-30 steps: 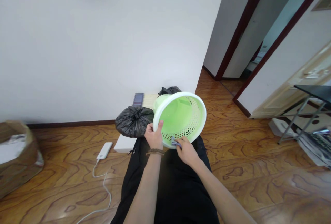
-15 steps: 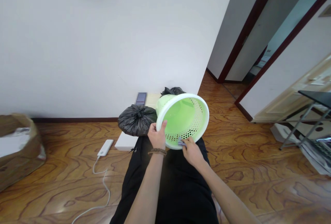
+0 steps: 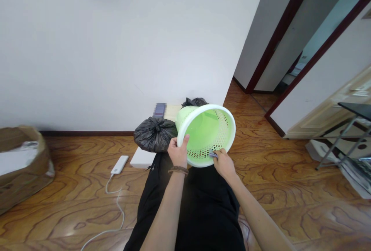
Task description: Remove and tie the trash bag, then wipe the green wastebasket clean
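Note:
A light green basket [image 3: 203,127] with a pale rim and rows of holes is tilted so its opening faces me, above my lap. My left hand [image 3: 178,152] grips the rim at its left side, thumb over the edge. At the lower right of the rim, my right hand [image 3: 224,164] pinches a small greyish cloth [image 3: 213,153] against the inside of the holed wall. Left of the basket lies a knotted black plastic bag [image 3: 155,134]. Another black bag [image 3: 197,101] shows partly behind the basket.
A white box [image 3: 140,159] sits under the left bag. On the wooden floor are a white power strip [image 3: 119,164] with its cord and, far left, a cardboard box [image 3: 23,177] with papers. A black-topped folding stand [image 3: 355,111] is at the right.
My right hand has moved a little to the right along the basket's lower rim with the cloth. My left hand keeps its hold, and the view has shifted slightly.

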Available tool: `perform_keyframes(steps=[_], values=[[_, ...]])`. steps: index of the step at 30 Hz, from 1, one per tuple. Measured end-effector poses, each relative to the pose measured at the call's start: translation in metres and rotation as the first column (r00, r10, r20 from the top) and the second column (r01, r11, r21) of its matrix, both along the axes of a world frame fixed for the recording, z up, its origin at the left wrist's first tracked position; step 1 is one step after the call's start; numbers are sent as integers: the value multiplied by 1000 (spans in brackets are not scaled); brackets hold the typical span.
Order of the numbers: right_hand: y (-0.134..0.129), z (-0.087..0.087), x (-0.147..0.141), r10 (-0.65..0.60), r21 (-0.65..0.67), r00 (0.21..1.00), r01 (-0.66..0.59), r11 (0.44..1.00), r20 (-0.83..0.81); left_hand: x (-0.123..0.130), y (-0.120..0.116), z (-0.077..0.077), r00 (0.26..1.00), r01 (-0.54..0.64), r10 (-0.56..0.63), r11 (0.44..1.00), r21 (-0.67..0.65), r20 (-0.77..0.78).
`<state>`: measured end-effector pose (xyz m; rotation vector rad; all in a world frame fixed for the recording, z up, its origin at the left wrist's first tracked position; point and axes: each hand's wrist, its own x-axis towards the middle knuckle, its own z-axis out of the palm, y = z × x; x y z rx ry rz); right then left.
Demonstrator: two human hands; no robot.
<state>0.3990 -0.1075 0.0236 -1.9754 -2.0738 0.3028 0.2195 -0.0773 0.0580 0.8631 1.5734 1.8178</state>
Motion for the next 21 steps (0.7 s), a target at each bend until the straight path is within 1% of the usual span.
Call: perform_keyframes(steps=[2,4,6,8,10,13,15,16,18,21], values=[[-11,-2,-19,119,-10,989,-120,993,-84,-1,-1,2,1000,-1,1,1000,-3,-22],[-19,-2,-35,222,-8,965,-225,974,-142,-2,-1,3,998,10,-10,1000,-2,-57],[-22,-2,-39,262,-22,956,-267,964,-136,-2,-2,4,996,27,-27,1000,0,-82],[-18,-1,-31,234,-39,970,-237,971,-67,-2,-2,5,996,27,-27,1000,0,-84],[-10,0,-13,154,-20,988,-153,988,31,-2,-2,6,998,11,-11,1000,4,-69],[3,3,16,-11,81,985,-3,997,174,-2,-1,6,998,-1,1,1000,5,-60],[6,3,27,-80,132,971,51,990,224,-3,-1,6,997,6,-6,1000,1,-72],[6,2,28,-86,136,970,56,989,229,-3,0,6,997,8,-8,1000,1,-77],[1,-1,20,-44,103,981,25,994,188,-3,0,5,997,8,-8,1000,4,-82],[-11,-9,-8,106,31,994,-107,994,39,-3,0,4,997,4,-4,1000,4,-83]])
